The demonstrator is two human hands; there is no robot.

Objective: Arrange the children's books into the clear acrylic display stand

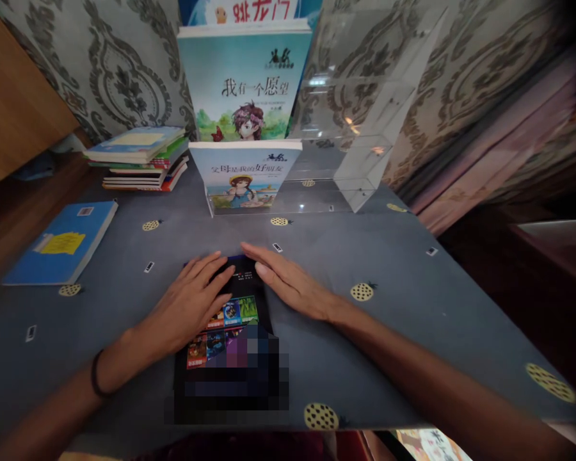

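A black book [244,310] with rows of small coloured pictures lies flat on the table in front of me. Its lower part is blurred by blocks. My left hand [187,304] rests palm down on the book's left side, fingers stretched out and slightly spread. A dark band circles that wrist. On the other side, my right hand [290,282] lies along the book's upper right edge with its fingers extended. Neither hand is wrapped round anything. The palms hide part of the cover.
A clear acrylic rack [365,169] stands at the back, holding a light-blue book [242,157] in front and a teal book [244,64] behind it. Several books form a stack [137,160] at the left. Nearer lies a blue book [67,234] on the grey pineapple-patterned tablecloth [336,346].
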